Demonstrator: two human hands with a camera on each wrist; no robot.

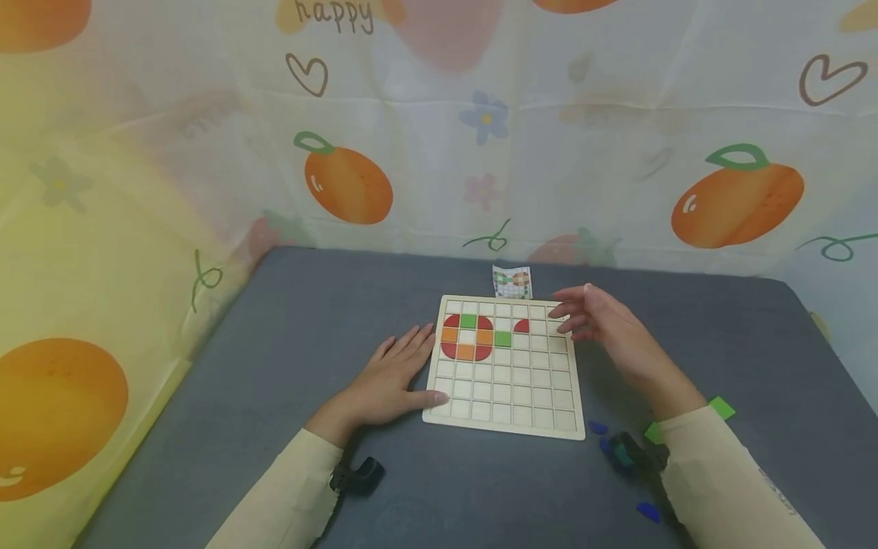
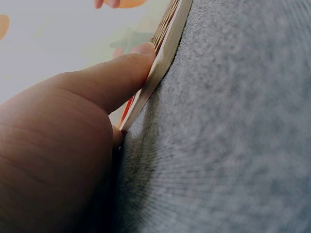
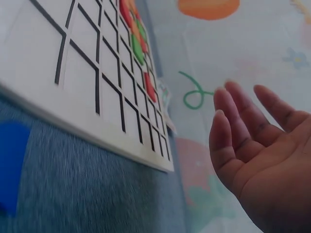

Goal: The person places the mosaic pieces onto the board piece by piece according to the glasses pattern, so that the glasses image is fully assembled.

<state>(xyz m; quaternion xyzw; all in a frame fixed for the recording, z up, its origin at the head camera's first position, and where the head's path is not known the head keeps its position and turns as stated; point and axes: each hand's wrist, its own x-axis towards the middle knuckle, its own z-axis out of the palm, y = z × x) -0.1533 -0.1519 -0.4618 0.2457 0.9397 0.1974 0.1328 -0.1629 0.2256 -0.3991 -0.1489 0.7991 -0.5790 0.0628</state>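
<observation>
A pale wooden grid board (image 1: pixel 511 431) lies on the table. At its upper left, curved red pieces, orange squares (image 1: pixel 466 352) and a green square (image 1: pixel 469 321) form a ring around a bare cell. Another green square (image 1: pixel 502 338) adjoins the ring, and a lone red quarter-round piece (image 1: pixel 522 326) sits to its upper right. My left hand (image 1: pixel 384 385) lies beside the left edge, fingers extended, its thumb (image 2: pixel 129 70) resting on the board's border. Over the upper right edge my right hand (image 3: pixel 272 160) hovers with loosely bent fingers, holding nothing.
A small printed pattern card (image 1: pixel 512 282) lies behind the board. Blue pieces (image 1: pixel 648 512) are scattered at the lower right, and green pieces (image 1: pixel 722 408) show around the right forearm. Fruit-printed cloth (image 1: pixel 425 152) hangs behind the dark grey table (image 1: pixel 466 496).
</observation>
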